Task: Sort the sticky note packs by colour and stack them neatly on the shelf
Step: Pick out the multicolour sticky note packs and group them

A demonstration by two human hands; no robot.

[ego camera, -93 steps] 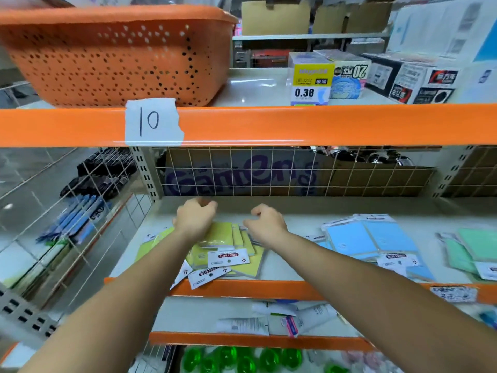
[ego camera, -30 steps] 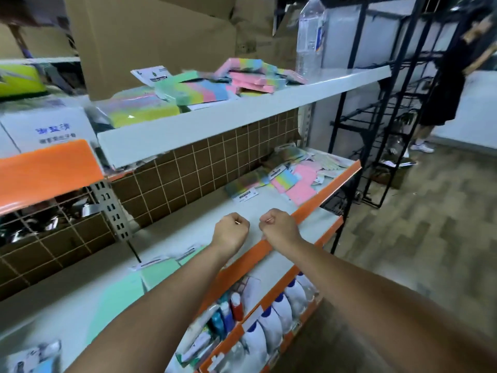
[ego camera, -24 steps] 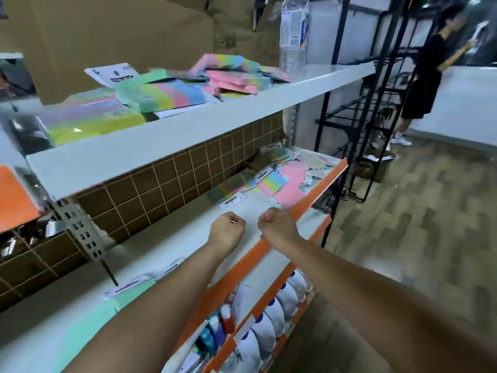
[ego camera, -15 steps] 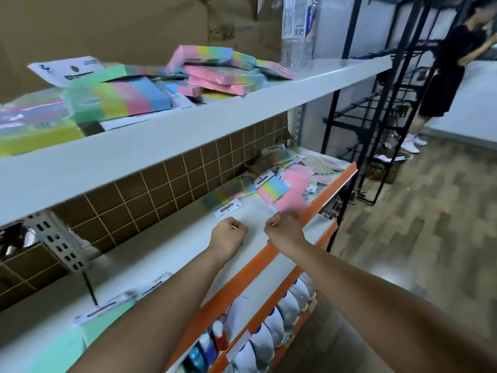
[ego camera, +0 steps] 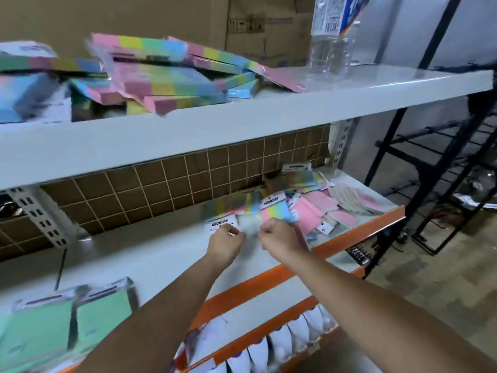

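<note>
**Clerk:** While both arms reach over the white middle shelf board with orange front edge [ego camera: 166, 254], log the hands first. Left hand [ego camera: 227, 242]?

**Checker:** Fingers curled into a fist above the bare board, just beside the white header card of a rainbow-striped sticky note pack [ego camera: 223, 215]. Contact unclear; nothing visibly gripped.

**Clerk:** Right hand [ego camera: 279, 236]?

**Checker:** Fingers curled likewise, knuckles up, at the near edge of a second rainbow-striped pack with white header [ego camera: 275, 210]. Whether it pinches that pack, I cannot tell; the frame is blurred.

**Clerk:** Remaining stock on this board?

**Checker:** Loose heap of pink sticky note packs [ego camera: 314, 211], right end, overlapping. Two mint-green sticky note packs [ego camera: 80, 321], left end, side by side.

**Clerk:** Upper level?

**Checker:** White upper shelf [ego camera: 242, 117]: untidy pile of rainbow-striped packs [ego camera: 166, 76], tilted across one another; clear plastic water bottle [ego camera: 330, 47] upright to their right; brown cardboard boxes [ego camera: 161, 14] behind.
</note>
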